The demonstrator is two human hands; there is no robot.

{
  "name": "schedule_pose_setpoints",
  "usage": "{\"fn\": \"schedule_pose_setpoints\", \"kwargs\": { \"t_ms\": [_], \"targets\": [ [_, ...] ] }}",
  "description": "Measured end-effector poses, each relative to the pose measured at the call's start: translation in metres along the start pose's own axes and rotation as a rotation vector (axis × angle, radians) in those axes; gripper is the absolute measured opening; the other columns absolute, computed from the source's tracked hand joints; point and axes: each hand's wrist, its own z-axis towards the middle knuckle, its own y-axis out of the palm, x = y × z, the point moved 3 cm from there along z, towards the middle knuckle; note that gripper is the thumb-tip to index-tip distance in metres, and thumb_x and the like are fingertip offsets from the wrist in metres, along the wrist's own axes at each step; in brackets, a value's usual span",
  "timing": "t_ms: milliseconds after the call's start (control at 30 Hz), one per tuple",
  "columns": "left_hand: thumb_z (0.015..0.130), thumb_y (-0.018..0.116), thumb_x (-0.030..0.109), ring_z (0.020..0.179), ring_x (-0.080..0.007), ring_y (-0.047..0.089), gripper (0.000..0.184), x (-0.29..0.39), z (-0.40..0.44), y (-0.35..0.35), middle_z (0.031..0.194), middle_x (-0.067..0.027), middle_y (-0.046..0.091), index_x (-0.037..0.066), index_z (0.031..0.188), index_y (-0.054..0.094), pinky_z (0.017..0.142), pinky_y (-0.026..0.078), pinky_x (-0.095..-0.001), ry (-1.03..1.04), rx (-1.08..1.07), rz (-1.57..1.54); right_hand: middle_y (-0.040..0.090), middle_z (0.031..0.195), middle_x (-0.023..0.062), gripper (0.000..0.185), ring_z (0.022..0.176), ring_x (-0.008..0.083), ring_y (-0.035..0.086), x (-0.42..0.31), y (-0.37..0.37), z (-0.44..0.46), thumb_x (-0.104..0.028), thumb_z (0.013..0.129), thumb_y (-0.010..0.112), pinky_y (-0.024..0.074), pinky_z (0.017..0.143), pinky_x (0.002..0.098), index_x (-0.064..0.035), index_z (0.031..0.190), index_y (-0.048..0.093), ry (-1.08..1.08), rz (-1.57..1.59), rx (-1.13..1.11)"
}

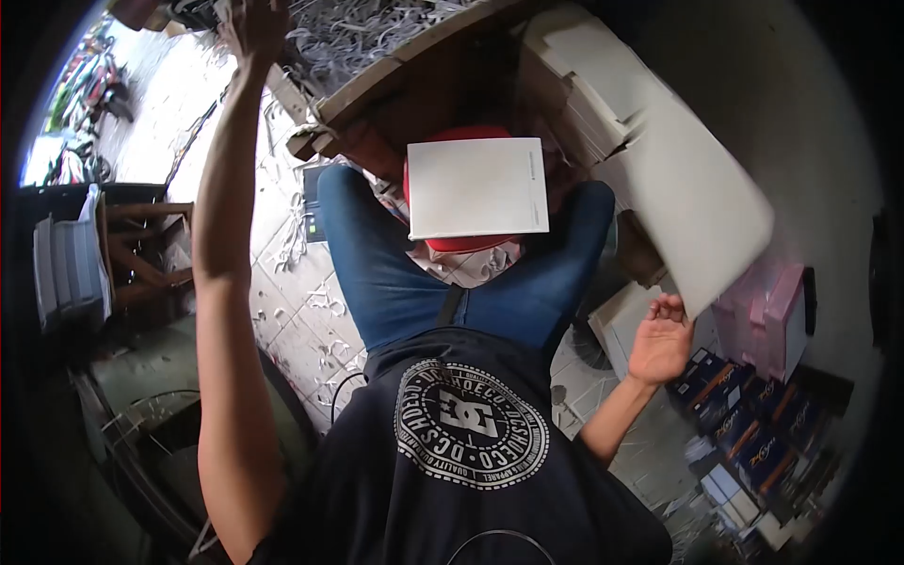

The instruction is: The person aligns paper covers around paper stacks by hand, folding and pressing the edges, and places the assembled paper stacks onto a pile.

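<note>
At the top left, my left hand [252, 30] is stretched far forward, partly cut off by the frame edge near a pile of shredded paper strips [353, 52]. What its fingers do is unclear. On the right, my right hand [662, 344] is open with the palm up and fingers slightly bent, beside the lower corner of a large pale sheet [697, 188]. Whether it touches that corner I cannot tell. Between my knees, a white booklet or panel [478, 188] with small print along its right side lies on a red stool-like support [471, 244].
A worn wooden table edge [405, 58] curves across the front. At right are a pink-wrapped stack [767, 320] and several dark blue boxes [730, 405]. Left hold a wooden stool [141, 250] and a green machine-like body [151, 386]. Paper scraps litter the tiled floor [299, 311].
</note>
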Motion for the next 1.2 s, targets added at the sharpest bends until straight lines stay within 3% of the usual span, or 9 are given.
{"fn": "schedule_pose_setpoints", "kwargs": {
  "t_ms": [33,67,167,200,233,300,400,633,1200],
  "targets": [
    [0.090,0.067,0.043,0.108,-0.0353,0.056,0.060,0.011,-0.011,-0.005,0.125,-0.0207,0.051,0.010,0.136,0.046,0.087,0.046,-0.0450,0.028,-0.028,-0.048,0.058,0.118,0.0160,0.040,0.117,0.0259,0.051,0.001,0.001,0.006,-0.018,0.094,0.056,0.0414,0.097,0.0367,0.0036,0.128,0.051,-0.014,0.142,-0.140],
    [0.089,0.070,0.035,0.086,-0.0326,0.067,0.040,0.029,-0.032,-0.017,0.099,-0.0166,0.068,0.013,0.121,0.060,0.071,0.052,-0.0426,0.057,-0.061,-0.102,0.059,0.120,0.0159,0.039,0.117,0.0259,0.052,0.010,0.000,0.013,-0.019,0.094,0.058,0.0409,0.098,0.0370,0.0025,0.126,0.053,-0.018,-0.171,-0.028],
    [0.087,0.074,0.016,0.080,-0.0152,0.066,0.014,0.105,-0.135,-0.065,0.088,-0.0074,0.070,0.009,0.097,0.070,0.070,0.051,-0.0291,-0.175,-0.348,-0.475,0.060,0.120,0.0130,0.036,0.109,0.0195,0.056,0.052,0.010,0.036,-0.018,0.093,0.062,0.0431,0.095,0.0334,0.0011,0.123,0.056,0.037,-0.837,0.122],
    [0.087,0.072,0.011,0.074,-0.0147,0.066,0.011,0.135,-0.157,-0.091,0.081,-0.0064,0.069,0.007,0.097,0.070,0.067,0.050,-0.0291,-0.306,-0.634,-0.350,0.059,0.118,0.0102,0.035,0.102,0.0130,0.057,0.072,0.017,0.041,-0.014,0.094,0.061,0.0462,0.089,0.0293,0.0020,0.124,0.054,0.098,-0.868,0.046],
    [0.086,0.074,0.017,0.063,-0.0194,0.061,0.016,0.136,-0.190,-0.096,0.075,-0.0091,0.064,0.004,0.080,0.067,0.058,0.048,-0.0311,-0.148,-0.542,-0.556,0.061,0.114,0.0065,0.029,0.105,0.0133,0.056,0.097,0.005,0.047,-0.014,0.095,0.062,0.0431,0.094,0.0295,0.0001,0.119,0.057,0.226,-0.630,0.036],
    [0.083,0.078,0.018,0.064,-0.0137,0.060,0.020,0.140,-0.259,-0.113,0.074,-0.0076,0.065,0.003,0.085,0.066,0.057,0.047,-0.0281,-0.465,-0.769,-0.629,0.064,0.104,0.0010,0.015,0.102,0.0094,0.056,0.131,0.003,0.060,-0.013,0.096,0.063,0.0396,0.097,0.0272,-0.0039,0.108,0.060,0.437,-0.285,-0.061],
    [0.076,0.084,0.017,0.066,-0.0099,0.058,0.030,0.152,-0.312,-0.146,0.076,-0.0052,0.065,0.001,0.090,0.063,0.059,0.047,-0.0260,-0.727,-0.872,-0.610,0.066,0.097,0.0004,0.008,0.094,0.0056,0.057,0.155,0.017,0.067,-0.010,0.096,0.063,0.0415,0.089,0.0229,-0.0048,0.101,0.059,0.287,-0.380,-0.031],
    [0.073,0.085,0.017,0.064,-0.0178,0.063,0.025,0.176,-0.328,-0.160,0.081,-0.0073,0.066,0.003,0.084,0.069,0.059,0.052,-0.0303,-0.528,-0.522,-0.501,0.067,0.094,0.0049,0.012,0.087,0.0075,0.060,0.204,0.035,0.050,-0.011,0.098,0.061,0.0467,0.079,0.0217,-0.0012,0.101,0.056,0.130,-0.575,0.003],
    [0.078,0.077,0.005,0.073,-0.0215,0.071,0.011,0.161,-0.318,-0.149,0.085,-0.0113,0.072,0.002,0.089,0.075,0.067,0.056,-0.0302,-0.480,-0.810,-0.679,0.065,0.087,0.0037,0.012,0.079,0.0058,0.059,0.215,0.039,0.035,-0.010,0.098,0.060,0.0460,0.070,0.0202,0.0011,0.100,0.054,0.072,-0.710,-0.025]
  ]
}}
